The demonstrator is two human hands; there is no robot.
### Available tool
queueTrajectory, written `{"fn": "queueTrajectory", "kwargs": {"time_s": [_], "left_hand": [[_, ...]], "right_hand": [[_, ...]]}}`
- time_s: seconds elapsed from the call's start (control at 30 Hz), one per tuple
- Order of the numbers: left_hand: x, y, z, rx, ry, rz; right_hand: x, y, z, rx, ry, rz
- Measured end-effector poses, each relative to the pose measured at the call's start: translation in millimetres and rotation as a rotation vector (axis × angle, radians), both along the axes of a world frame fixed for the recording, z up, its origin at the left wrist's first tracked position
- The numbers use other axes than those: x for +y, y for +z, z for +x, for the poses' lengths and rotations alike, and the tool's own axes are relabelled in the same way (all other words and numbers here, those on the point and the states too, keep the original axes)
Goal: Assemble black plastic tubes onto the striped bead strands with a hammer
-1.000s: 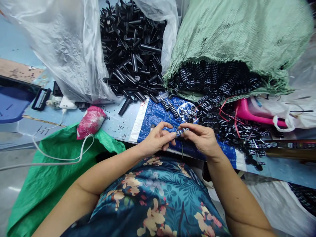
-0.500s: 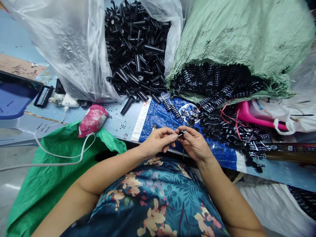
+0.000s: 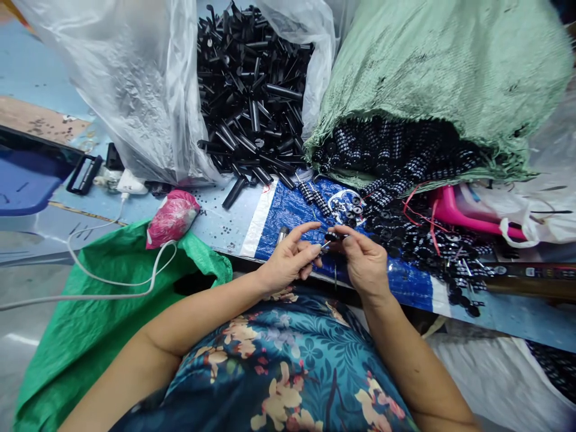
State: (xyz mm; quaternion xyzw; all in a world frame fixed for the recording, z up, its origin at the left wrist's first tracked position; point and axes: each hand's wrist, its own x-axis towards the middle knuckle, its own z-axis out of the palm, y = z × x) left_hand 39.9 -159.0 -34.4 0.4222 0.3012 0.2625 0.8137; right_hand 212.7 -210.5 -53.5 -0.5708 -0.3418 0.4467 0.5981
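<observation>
Above the table's front edge, my left hand (image 3: 292, 258) pinches a thin metal pin (image 3: 326, 245) between thumb and fingers, its index finger stretched forward. A small black part (image 3: 333, 236) sits at the pin's far end. My right hand (image 3: 368, 264) has its thumb and forefinger closed at the right side of that black part; its exact shape is too small to tell. Beneath and beyond the hands lies a blue printed sheet (image 3: 288, 210). Black-and-white checked pieces (image 3: 320, 203) rest on it, with black discs (image 3: 391, 240) to the right.
A clear plastic bag (image 3: 148, 90) spills black tubes (image 3: 254, 114). Beside it, a green woven sack (image 3: 441, 60) holds many checked pieces. A pink-wrapped bundle (image 3: 171, 219), a white cable (image 3: 153, 276) and a bright green bag (image 3: 90, 336) are at left; a pink basket (image 3: 450, 207) stands right.
My right hand has shifted slightly right and its fingers have drawn back from my left fingers. The left index finger has lifted and straightened, showing more of the black part.
</observation>
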Motion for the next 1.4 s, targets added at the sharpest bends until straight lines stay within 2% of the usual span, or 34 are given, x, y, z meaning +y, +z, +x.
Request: {"fn": "queueTrajectory", "kwargs": {"time_s": [0.07,0.23,0.4,0.6,0.73,1.0,1.13,1.2,1.3,1.33,1.4], "left_hand": [[0,1.1,1,-0.012,0.004,-0.019],[3,0.8,2,0.012,0.059,-0.079],[7,-2.7,-4,0.092,0.154,-0.078],[-1,2.6,-1,0.106,-0.003,0.006],[0,2.4,1,0.103,0.011,0.018],[0,-1.4,-1,0.129,0.001,0.027],[-1,-5.7,-3,0.077,0.068,0.006],[3,-6.2,-8,0.037,0.141,-0.01],[16,-2.8,-18,-0.005,0.312,-0.03],[20,-1.0,-22,-0.011,0.369,-0.043],[27,2.7,-28,-0.012,0.444,-0.077]], "right_hand": [[2,-0.4,-5,0.161,-0.08,-0.03],[6,-0.3,-10,0.404,-0.054,-0.132],[6,2.3,-6,0.422,-0.06,-0.121],[5,3.2,-14,0.501,-0.008,-0.104],[2,2.9,-18,0.548,0.069,-0.104],[-1,-3.9,-17,0.467,0.123,-0.091],[0,-8.0,-16,0.248,0.228,-0.097],[6,-8.2,-15,0.034,0.23,-0.015],[24,-7.3,-13,-0.529,0.183,0.198],[32,-7.2,-14,-0.729,0.221,0.257],[50,-7.2,-15,-1.036,0.394,0.307]]}}
